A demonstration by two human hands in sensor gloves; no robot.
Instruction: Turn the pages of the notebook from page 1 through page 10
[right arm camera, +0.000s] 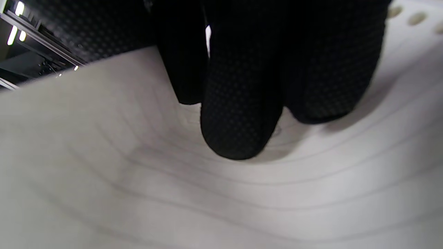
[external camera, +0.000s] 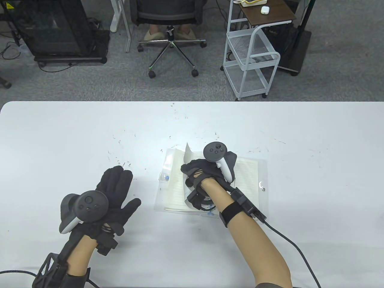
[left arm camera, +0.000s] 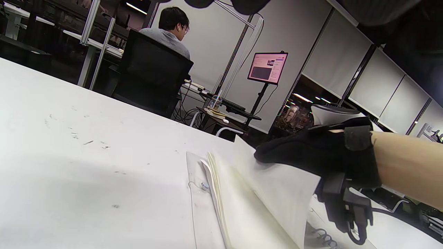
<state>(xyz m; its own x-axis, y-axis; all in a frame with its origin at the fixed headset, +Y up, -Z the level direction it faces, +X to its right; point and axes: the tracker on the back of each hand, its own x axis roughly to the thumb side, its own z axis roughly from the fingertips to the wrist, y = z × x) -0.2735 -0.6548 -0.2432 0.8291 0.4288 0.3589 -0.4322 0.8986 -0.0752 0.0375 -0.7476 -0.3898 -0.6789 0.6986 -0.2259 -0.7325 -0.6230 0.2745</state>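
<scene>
The notebook (external camera: 249,172) lies open in a clear plastic cover in the middle of the table; it also shows in the left wrist view (left arm camera: 238,211). One lined page (external camera: 189,152) stands raised and curved above the spine. My right hand (external camera: 192,168) holds this page, with its fingers (right arm camera: 242,103) lying against the bent paper (right arm camera: 138,180). The left wrist view shows the same hand (left arm camera: 304,152) at the top of the raised page (left arm camera: 283,186). My left hand (external camera: 120,187) is open with spread fingers, left of the notebook and apart from it.
The white table (external camera: 75,135) carries small dark specks behind the notebook. Beyond its far edge stand an office chair (external camera: 171,18), a white wire cart (external camera: 252,57) and a black cabinet (external camera: 57,30). A cable (external camera: 294,246) trails from my right wrist.
</scene>
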